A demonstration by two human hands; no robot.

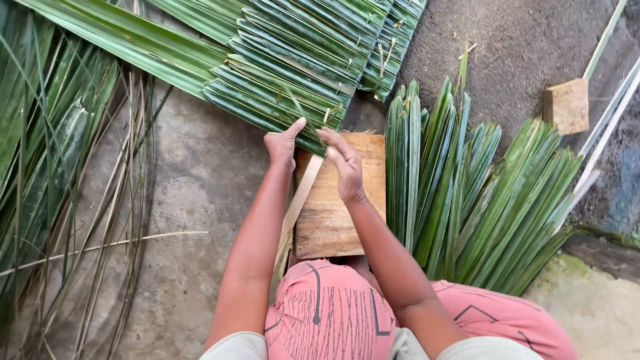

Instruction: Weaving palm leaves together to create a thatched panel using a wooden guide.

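A wooden block lies on the ground in front of my knees. A panel of folded green palm leaves stretches from the block's far edge up and to the right. My left hand pinches the near edge of that panel, thumb raised. My right hand rests over the block beside it, fingers touching the same leaf edge. A pale flat stick runs under my left hand along the block's left side.
A pile of loose cut green leaves lies right of the block. Long uncut fronds and thin dry midribs cover the left. A small wooden block and pale sticks sit at the upper right.
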